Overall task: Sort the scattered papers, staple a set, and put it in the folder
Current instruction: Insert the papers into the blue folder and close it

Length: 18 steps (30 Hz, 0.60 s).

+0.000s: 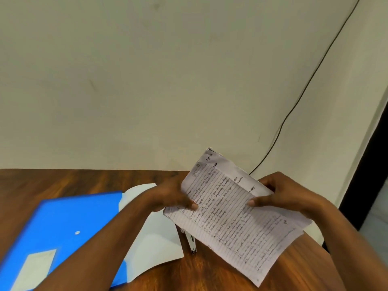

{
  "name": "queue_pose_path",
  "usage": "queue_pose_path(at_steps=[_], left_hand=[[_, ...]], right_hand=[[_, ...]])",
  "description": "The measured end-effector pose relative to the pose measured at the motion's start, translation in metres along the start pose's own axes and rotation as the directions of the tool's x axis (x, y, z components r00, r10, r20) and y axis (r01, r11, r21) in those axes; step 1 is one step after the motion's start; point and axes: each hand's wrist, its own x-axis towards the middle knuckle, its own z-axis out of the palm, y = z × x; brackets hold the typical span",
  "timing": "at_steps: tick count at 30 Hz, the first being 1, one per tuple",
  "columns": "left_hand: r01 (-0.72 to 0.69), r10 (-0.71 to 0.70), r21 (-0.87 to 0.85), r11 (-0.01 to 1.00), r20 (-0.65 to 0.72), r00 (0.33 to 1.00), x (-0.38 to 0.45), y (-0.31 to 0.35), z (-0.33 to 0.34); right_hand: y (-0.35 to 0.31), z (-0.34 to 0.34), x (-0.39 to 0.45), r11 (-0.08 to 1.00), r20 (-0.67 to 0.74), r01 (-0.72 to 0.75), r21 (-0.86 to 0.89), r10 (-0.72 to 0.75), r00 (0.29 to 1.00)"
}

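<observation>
Both hands hold a stack of papers [231, 223] up above the wooden table [63, 181], tilted towards me. The top sheet is lined and handwritten; printed sheets show behind it at the upper right. My left hand [174, 198] pinches the stack's left edge, thumb on the front. My right hand [279, 194] grips the right edge, thumb on the front. A blue folder [63, 227] lies on the table at the left under my left forearm, with a white sheet [159, 238] sticking out of its right side. A white stapler [192, 242] lies on the table, partly hidden below the papers.
The table ends at a pale wall [168, 80] just behind the papers. A thin dark cable [304, 95] runs down the wall to the table's back edge. A dark doorway edge [367, 175] stands at the far right.
</observation>
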Motion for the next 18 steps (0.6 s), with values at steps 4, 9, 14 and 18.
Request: queue_pose_path(at_steps=[4,9,14,18], left_hand=[[-0.008,0.006,0.055,0.998,0.036,0.999,-0.008,0.002,-0.009],[0.003,-0.006,0.045,0.999,0.066,0.998,-0.016,-0.007,-0.026],[-0.025,0.019,0.046,0.999,0.111,0.994,-0.022,-0.01,-0.042],[-0.023,0.019,0.075,0.997,0.063,0.998,-0.027,-0.012,-0.056]], right_hand=[[-0.016,0.017,0.01,0.997,0.056,0.033,0.063,-0.036,0.998],[-0.03,0.026,0.016,0.989,0.111,0.092,0.117,-0.105,0.988],[-0.045,0.03,0.028,0.984,0.253,0.064,0.165,-0.105,0.962],[-0.04,0.041,0.047,0.968,0.282,0.005,0.25,-0.078,0.956]])
